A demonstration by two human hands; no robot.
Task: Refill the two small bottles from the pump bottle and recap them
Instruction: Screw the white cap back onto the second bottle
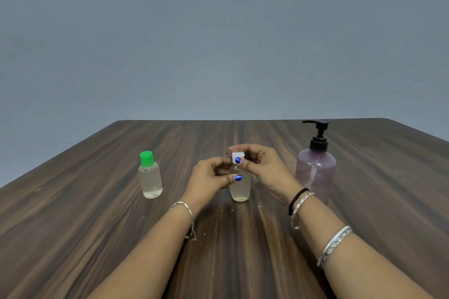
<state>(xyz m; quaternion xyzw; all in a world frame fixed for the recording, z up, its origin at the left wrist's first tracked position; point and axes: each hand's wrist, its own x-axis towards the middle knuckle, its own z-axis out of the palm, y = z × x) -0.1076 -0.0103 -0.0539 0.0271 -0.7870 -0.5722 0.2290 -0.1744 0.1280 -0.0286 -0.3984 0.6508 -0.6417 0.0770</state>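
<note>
A small clear bottle (pixel 240 190) stands upright at the middle of the wooden table (pixel 97 213), with pale liquid in it. My left hand (pixel 209 178) grips its upper body. My right hand (pixel 264 165) pinches the white cap (pixel 237 156) at the bottle's neck; whether the cap is seated I cannot tell. To the left stands a second small clear bottle (pixel 150 181) with a green cap (pixel 146 158) on it, holding pale liquid. The purple pump bottle (pixel 315 172) with a black pump head stands at the right, just behind my right wrist.
The table's far edge runs across the middle of the view, with a plain grey wall behind it. Bare wood lies in front of and to the left of the bottles. Bracelets hang on both wrists.
</note>
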